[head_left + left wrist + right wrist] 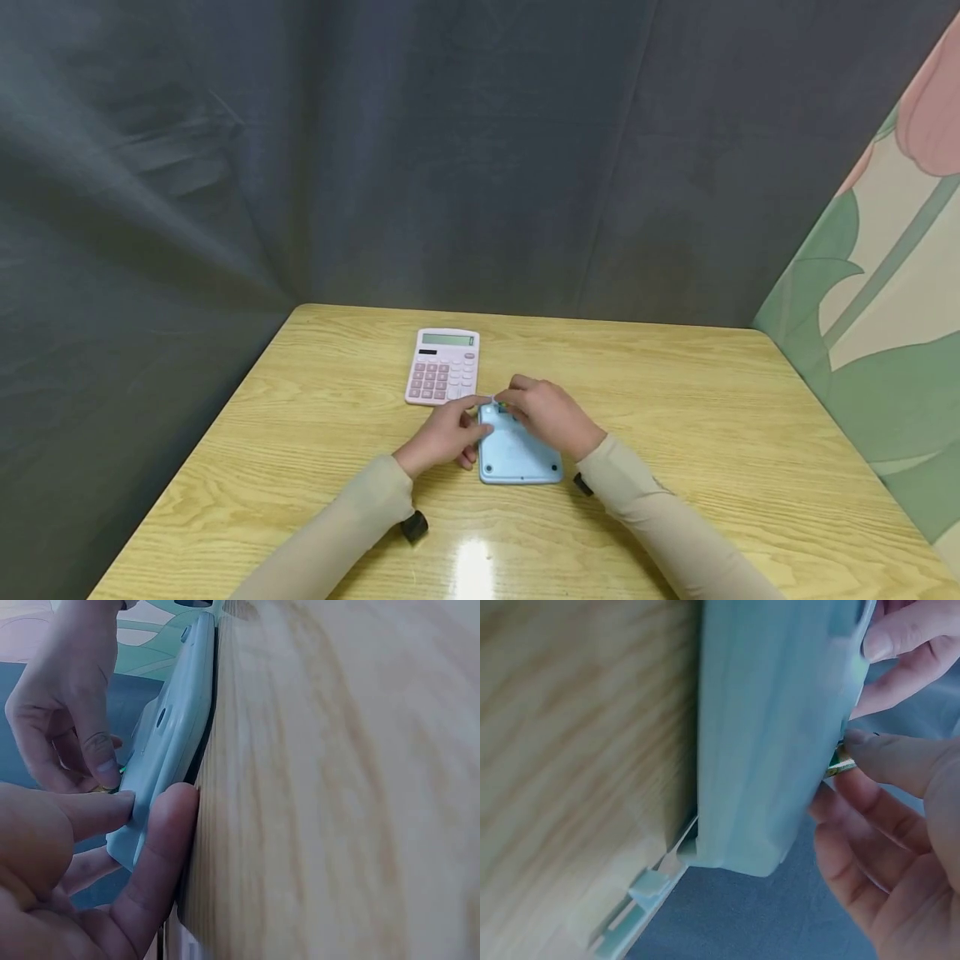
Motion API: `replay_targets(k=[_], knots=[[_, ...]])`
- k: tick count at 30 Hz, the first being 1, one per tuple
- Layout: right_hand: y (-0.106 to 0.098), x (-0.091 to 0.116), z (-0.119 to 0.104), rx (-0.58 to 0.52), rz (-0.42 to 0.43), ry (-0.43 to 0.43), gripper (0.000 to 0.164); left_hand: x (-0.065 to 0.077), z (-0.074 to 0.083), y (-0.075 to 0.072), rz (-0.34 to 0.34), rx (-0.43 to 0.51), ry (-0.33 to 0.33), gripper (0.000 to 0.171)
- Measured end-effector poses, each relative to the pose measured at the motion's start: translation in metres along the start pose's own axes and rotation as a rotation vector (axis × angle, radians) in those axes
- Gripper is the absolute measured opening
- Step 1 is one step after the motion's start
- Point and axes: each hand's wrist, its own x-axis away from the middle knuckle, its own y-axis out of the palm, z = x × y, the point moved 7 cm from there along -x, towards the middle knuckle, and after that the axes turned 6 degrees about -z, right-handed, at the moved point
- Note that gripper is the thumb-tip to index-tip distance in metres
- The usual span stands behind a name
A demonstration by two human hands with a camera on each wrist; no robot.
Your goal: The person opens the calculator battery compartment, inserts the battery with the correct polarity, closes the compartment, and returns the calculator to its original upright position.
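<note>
A light blue calculator [521, 454] lies face down on the table, its back with small round feet upward. My left hand [447, 433] holds its left side, thumb on the back and other fingers along the edge. At the calculator's far end, my right hand [551, 412] pinches a small green and gold battery [840, 765] between thumb and fingers, at an opening in the back. The fingers hide most of that battery. In the left wrist view, the fingertips of both hands are close together over the calculator's back [169, 727].
A pink calculator [442, 367] lies face up just beyond, its display showing 0. Small light blue plastic pieces [649, 885] show beyond the blue calculator in the right wrist view. A dark curtain [480, 167] hangs behind the wooden table [675, 400].
</note>
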Motion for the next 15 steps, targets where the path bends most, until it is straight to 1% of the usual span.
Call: replay_targets(k=[3, 6, 9, 12, 15], knots=[[0.0009, 0.0004, -0.0026, 0.036, 0.000, -0.024, 0.019, 0.0006, -0.0002, -0.0004, 0.001, 0.009, 0.001, 0.053], [0.0015, 0.0009, -0.0051, 0.045, 0.005, -0.041, 0.019, 0.0012, -0.0006, -0.0009, 0.004, 0.010, 0.003, 0.052], [0.0010, 0.0020, -0.0068, 0.065, 0.020, -0.042, 0.018, 0.0016, -0.0012, -0.0012, 0.011, 0.012, 0.002, 0.052], [0.0011, 0.0028, -0.0062, 0.079, 0.024, -0.018, 0.017, 0.0019, -0.0015, -0.0013, 0.013, 0.012, 0.004, 0.051], [0.0019, 0.0029, -0.0019, 0.022, 0.006, 0.046, 0.015, 0.0019, -0.0013, -0.0015, 0.013, 0.013, 0.004, 0.051]])
